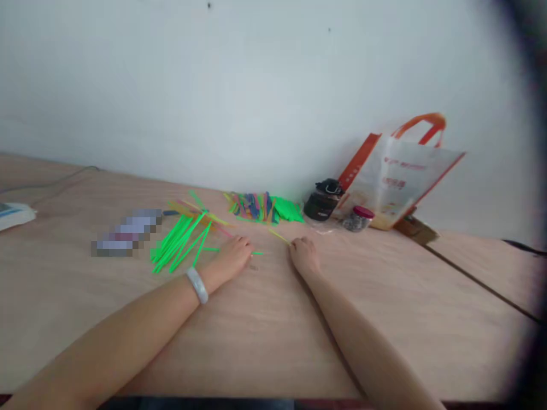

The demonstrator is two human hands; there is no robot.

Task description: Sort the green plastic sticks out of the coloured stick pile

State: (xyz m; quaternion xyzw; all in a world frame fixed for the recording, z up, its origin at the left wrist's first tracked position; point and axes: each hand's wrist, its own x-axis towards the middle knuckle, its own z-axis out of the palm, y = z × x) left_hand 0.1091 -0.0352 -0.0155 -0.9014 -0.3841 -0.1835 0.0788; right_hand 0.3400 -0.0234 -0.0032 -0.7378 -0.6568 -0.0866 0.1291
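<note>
My left hand (237, 255) rests on the table with its fingers curled down. A thin green strip (257, 253) shows on both sides of it, partly hidden under the fingers. My right hand (305, 256) is closed at the fingertips on the end of a thin yellow strip (278, 234), which slants away toward the back left. Left of my left hand lies a loose pile of bright green strips (175, 242). Pink, orange and yellow strips (217, 219) cross behind that pile. Whether these strips are paper or plastic I cannot tell.
Bundled coloured strips (256, 206) lie by the wall. To their right stand a black-banded bottle (321, 205), a red-lidded jar (359, 219) and a carrier bag (397, 182) with orange handles. A blurred-out flat object (128, 232) lies left; a white packet (15, 215) sits farther left on the table (239, 341).
</note>
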